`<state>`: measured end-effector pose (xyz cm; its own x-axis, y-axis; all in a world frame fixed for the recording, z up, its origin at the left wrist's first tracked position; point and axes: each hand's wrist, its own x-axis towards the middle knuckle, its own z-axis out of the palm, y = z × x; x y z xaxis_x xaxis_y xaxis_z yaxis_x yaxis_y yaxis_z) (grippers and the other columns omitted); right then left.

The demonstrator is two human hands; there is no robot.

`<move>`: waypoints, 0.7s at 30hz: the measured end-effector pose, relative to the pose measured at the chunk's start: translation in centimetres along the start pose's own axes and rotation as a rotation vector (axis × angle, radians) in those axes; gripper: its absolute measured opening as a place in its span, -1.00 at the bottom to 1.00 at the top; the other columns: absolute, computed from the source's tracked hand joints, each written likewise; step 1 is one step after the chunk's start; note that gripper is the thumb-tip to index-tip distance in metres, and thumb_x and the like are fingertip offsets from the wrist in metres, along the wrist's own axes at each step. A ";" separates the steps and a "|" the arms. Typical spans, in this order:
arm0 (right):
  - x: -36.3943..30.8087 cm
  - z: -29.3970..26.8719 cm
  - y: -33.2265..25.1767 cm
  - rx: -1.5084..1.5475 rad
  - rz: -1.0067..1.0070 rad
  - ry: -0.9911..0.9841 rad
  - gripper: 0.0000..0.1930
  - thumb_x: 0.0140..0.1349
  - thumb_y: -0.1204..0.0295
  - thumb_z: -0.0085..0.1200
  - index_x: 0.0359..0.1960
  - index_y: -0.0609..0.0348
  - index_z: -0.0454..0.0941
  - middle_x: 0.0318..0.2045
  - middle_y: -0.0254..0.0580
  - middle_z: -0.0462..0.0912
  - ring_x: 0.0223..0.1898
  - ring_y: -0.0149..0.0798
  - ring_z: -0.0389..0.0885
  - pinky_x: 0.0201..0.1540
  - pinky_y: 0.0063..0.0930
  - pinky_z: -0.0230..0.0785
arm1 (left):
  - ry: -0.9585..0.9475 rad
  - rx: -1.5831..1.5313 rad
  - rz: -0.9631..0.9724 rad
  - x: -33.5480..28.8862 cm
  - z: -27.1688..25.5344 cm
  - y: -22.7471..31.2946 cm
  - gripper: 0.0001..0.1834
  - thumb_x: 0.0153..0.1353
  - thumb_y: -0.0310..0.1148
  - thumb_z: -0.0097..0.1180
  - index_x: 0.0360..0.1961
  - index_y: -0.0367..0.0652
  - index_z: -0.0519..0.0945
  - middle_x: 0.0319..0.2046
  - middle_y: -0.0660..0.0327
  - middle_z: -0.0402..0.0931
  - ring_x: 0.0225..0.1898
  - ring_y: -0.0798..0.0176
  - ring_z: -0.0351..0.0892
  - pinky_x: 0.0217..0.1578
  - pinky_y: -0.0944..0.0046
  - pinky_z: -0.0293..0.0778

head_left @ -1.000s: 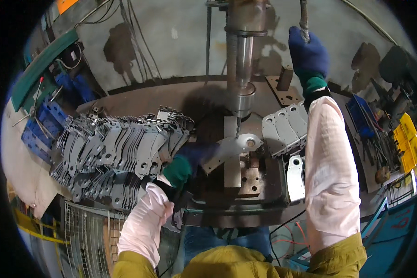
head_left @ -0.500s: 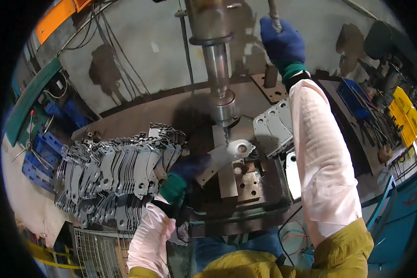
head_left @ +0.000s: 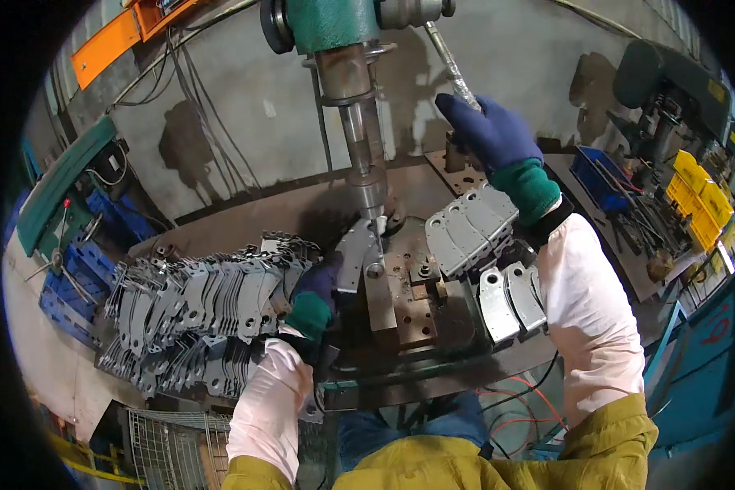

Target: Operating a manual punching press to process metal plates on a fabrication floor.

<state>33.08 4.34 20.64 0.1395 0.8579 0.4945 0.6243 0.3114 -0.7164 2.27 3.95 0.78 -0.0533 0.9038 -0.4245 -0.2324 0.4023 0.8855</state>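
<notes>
Two grips: your right hand (head_left: 498, 139) closes around the drill-press lever (head_left: 449, 64). Your left hand (head_left: 318, 279) grasps a grey metal plate (head_left: 353, 256).

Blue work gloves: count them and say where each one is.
2: the left glove is at the left edge of the gray metal plate beside the drill bit; the right glove is at the lower end of the lever.

From close above, the head fisheye faces down and forward across the workbench (head_left: 238, 217).
</notes>
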 end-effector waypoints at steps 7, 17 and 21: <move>-6.9 0.7 -0.1 -0.375 -0.529 0.429 -0.37 0.22 0.13 0.28 0.25 0.20 0.42 -0.01 0.11 0.64 -0.01 0.09 0.65 0.03 -0.09 0.49 | -0.353 -0.463 0.045 -6.3 -3.8 -0.2 -0.59 0.39 -0.16 0.15 0.15 -0.12 0.51 -0.09 0.10 0.64 -0.13 0.08 0.64 -0.12 0.10 0.62; -18.5 7.0 -0.2 -0.081 -0.605 -0.377 -0.24 0.05 0.16 0.44 0.25 0.21 0.39 0.04 0.20 0.61 -0.12 0.24 0.68 -0.06 -0.08 0.58 | -0.510 -0.537 -0.397 -14.7 0.6 -1.9 -0.61 0.47 -0.17 0.05 0.11 -0.26 0.56 -0.02 0.04 0.66 0.02 0.17 0.66 0.19 0.11 0.51; -18.4 7.9 2.9 -0.095 -0.544 -0.454 -0.18 0.14 0.02 0.33 0.39 0.06 0.29 0.04 0.17 0.60 -0.04 0.19 0.65 0.00 -0.08 0.55 | -0.572 -0.058 -0.028 -14.3 0.6 -3.4 -0.54 0.48 -0.09 0.03 0.14 -0.28 0.57 -0.01 0.08 0.66 0.01 0.20 0.66 0.13 0.18 0.55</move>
<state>26.31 -7.35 5.55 -0.5316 0.6831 0.5008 0.5815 0.7242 -0.3706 4.40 -10.24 3.94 0.4839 0.8345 -0.2635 -0.2796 0.4327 0.8571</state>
